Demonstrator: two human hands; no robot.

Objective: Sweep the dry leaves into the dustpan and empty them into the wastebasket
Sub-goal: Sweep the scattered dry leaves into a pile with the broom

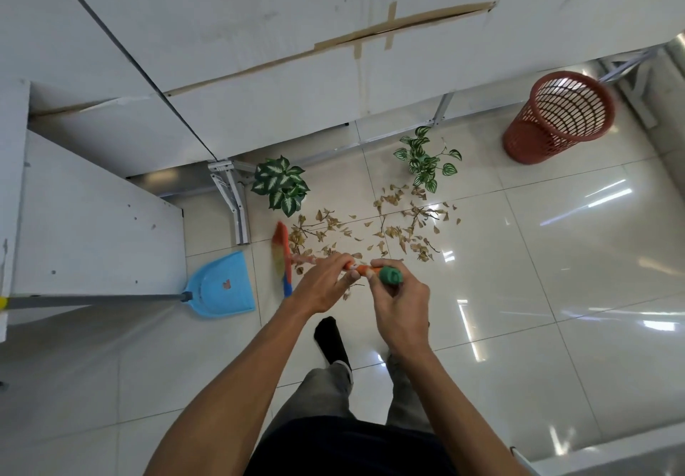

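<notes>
Left hand [326, 284] and right hand [400, 303] both grasp the light broom [280, 247] by its stiff handle; brittle, featherweight dry leaves [370, 232] lie scattered at twelve o'clock from the hands; bristles blurred, seemingly soft.

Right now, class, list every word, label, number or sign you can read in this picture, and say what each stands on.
No text can be read anywhere.
On the blue dustpan: a small reddish sticker, too small and blurred to read.
On the broom, the red wastebasket and the white panels: no writing shows.
</notes>
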